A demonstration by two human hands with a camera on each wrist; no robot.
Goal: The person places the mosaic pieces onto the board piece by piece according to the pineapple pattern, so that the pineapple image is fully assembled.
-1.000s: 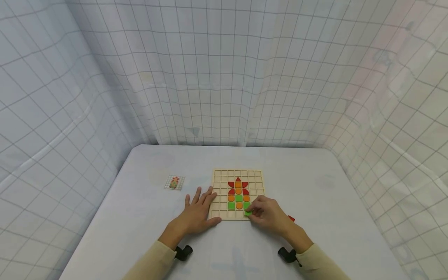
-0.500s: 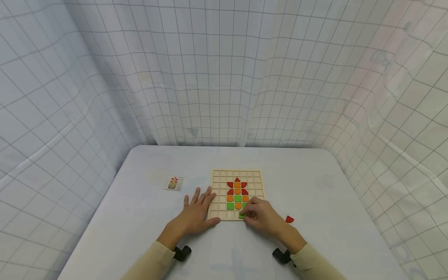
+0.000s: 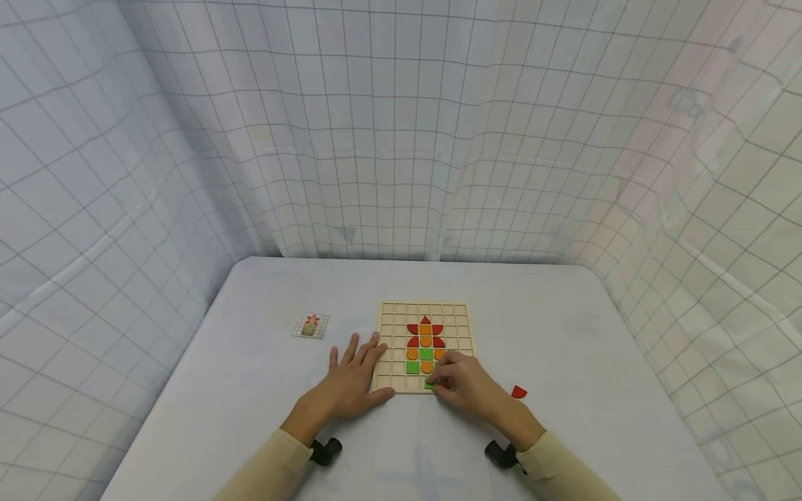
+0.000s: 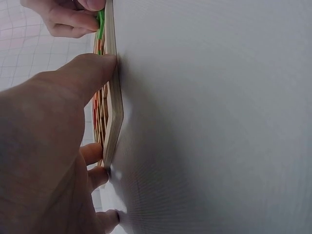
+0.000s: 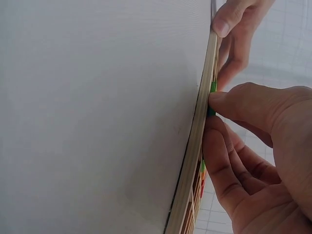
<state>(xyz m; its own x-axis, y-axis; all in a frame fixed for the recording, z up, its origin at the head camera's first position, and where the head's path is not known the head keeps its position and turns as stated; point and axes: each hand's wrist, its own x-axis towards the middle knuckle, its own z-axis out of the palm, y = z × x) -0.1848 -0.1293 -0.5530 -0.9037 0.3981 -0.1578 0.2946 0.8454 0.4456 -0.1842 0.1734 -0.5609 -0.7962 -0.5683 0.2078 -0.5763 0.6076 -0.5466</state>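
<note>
Left hand (image 4: 53, 161) thumb against wooden board (image 4: 113, 112) edge, right hand (image 4: 68, 17) pinching green piece (image 4: 100, 24)

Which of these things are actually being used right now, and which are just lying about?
In use:
wooden grid board
green piece, pinched by the right hand
left hand, steadying the board's edge

Lying about:
red piece on the table
small pattern card

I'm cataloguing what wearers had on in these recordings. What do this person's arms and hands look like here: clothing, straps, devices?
Both arms wear long, pale cream sleeves that end at the wrists. The left hand and right hand are bare: no gloves, rings or watch show. A small black device sits under each wrist, one on the left and one on the right. No cables or markings are visible.
</note>
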